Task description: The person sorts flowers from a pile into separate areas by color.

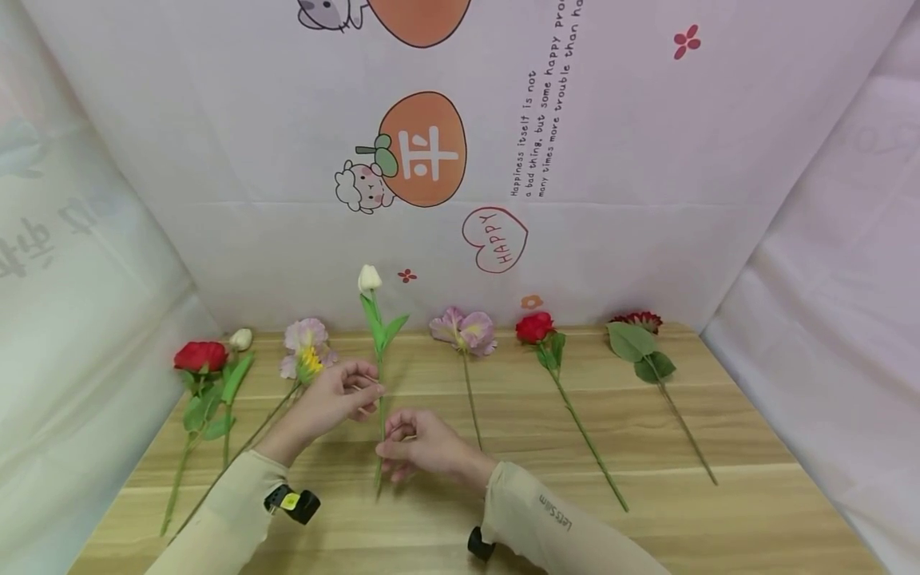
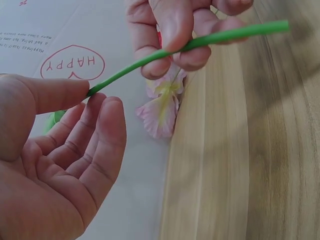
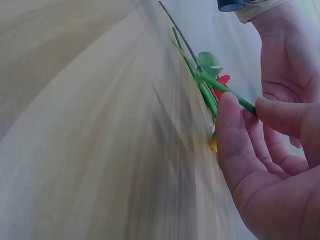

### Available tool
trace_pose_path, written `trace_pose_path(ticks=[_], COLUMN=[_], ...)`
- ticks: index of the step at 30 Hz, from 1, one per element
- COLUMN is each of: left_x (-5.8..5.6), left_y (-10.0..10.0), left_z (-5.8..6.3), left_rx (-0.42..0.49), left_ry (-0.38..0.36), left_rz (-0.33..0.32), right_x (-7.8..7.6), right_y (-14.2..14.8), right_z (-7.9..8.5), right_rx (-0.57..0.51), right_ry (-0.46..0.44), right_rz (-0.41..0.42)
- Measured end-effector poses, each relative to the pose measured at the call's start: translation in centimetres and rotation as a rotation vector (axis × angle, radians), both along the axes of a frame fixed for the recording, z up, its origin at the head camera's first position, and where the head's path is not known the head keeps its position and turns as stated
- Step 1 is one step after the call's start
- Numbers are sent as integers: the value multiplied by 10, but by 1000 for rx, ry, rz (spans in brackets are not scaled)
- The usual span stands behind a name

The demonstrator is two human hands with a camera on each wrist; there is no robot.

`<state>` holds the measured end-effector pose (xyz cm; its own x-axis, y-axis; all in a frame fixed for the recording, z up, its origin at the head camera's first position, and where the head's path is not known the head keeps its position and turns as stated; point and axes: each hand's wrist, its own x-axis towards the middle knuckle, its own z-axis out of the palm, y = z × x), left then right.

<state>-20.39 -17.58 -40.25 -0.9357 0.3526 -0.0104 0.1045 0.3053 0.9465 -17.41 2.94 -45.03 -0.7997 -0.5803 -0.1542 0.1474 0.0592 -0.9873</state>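
A white artificial tulip (image 1: 370,279) with green leaves stands upright between my two hands, above the wooden table (image 1: 402,535). Higher on its stem, my left hand (image 1: 341,393) pinches it between thumb and fingertips. Lower down, my right hand (image 1: 424,444) holds the same stem between thumb and fingers. In the left wrist view the bare green stem (image 2: 240,34) runs from the left thumb past the right fingers, its cut end free. The right wrist view shows the right thumb and fingers pinching the stem (image 3: 230,91); the bloom is out of sight there.
On the left lie a red rose (image 1: 202,356), a second white tulip (image 1: 240,339) and a purple flower (image 1: 305,335) with a yellow one (image 1: 310,361). Another purple flower (image 1: 465,330), a red rose (image 1: 535,327) and a dark red flower (image 1: 640,322) lie rightward. Printed cloth (image 1: 611,160) hangs behind.
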Motion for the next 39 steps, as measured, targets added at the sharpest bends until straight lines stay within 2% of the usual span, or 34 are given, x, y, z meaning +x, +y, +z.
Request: trace_pose_path(ticks=[12,18,27,33,39], left_x=[0,0,4,10,20], left_y=[-6,-14,-45,-67,-85], left_z=[-2,-4,-14,-19,-22], left_rx=[-61,-85,-163,-234,-254], left_ry=[11,4,33,42,31], left_rz=[-16,11,54,94,113], right_x=[-1,-2,-1,0,-1], right_y=[4,3,-3,-4,-3], right_z=[1,0,-6,-8,-10], right_rx=[2,8,36,52,73], right_ry=[7,-1,-12,-23,-28], right_rz=[26,28,54,47,41])
